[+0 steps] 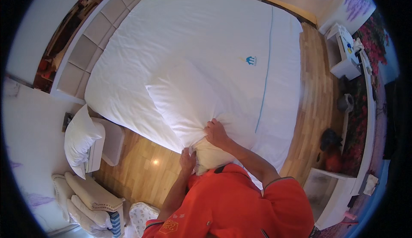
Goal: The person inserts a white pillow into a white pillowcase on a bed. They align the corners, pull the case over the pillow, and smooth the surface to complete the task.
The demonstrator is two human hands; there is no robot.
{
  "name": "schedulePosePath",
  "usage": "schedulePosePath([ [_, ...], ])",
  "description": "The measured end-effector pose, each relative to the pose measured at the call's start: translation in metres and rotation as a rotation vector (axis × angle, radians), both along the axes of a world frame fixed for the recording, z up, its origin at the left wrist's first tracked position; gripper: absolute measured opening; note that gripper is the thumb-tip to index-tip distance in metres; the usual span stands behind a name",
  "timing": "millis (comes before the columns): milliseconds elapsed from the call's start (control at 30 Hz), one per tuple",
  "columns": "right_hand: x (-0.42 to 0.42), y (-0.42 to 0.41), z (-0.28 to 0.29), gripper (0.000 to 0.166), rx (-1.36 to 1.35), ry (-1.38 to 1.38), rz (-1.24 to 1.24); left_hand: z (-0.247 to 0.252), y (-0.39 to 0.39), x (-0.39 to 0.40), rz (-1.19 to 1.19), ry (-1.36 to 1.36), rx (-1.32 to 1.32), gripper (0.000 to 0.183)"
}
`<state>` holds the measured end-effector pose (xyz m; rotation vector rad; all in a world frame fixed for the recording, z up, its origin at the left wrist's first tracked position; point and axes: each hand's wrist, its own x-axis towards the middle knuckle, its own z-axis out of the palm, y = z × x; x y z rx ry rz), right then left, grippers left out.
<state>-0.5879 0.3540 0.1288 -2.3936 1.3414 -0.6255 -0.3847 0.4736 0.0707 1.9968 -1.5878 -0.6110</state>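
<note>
A white pillowcase [183, 99] lies over the near part of the bed, its closed corner towards the headboard side. From its gathered end a cream pillow [212, 154] sticks out, close against the front of my red shirt. My left hand [188, 160] grips the case edge at the left of this opening. On the right side my right hand [217, 133] has its fingers curled into the bunched fabric. Beneath spreads a white duvet [199, 25] with a blue line and a blue printed logo. How far the pillow reaches inside the case is hidden.
A tufted headboard [77, 54] borders the bed on the left. Another white pillow [80, 138] rests on a small bedside cabinet [96, 151]. An armchair [93, 193] holding cushions stands lower left. White furniture [347, 58] and a bin [345, 103] line the right wall.
</note>
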Motion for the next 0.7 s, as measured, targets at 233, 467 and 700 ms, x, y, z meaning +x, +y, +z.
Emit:
schedulePosePath([
  [233, -0.014, -0.009, -0.001, 0.016, -0.104, 0.07, 0.203, 0.012, -0.016, -0.02, -0.328, 0.032, 0.002, 0.016],
  [467, -0.048, 0.001, -0.029, 0.013, -0.054, -0.012, 0.246, 0.04, -0.005, -0.021, -0.525, -0.026, 0.33, 0.015],
  [700, -0.028, -0.022, -0.013, 0.022, 0.07, -0.025, 0.137, 0.064, -0.056, -0.074, -0.349, 0.04, 0.01, 0.009],
])
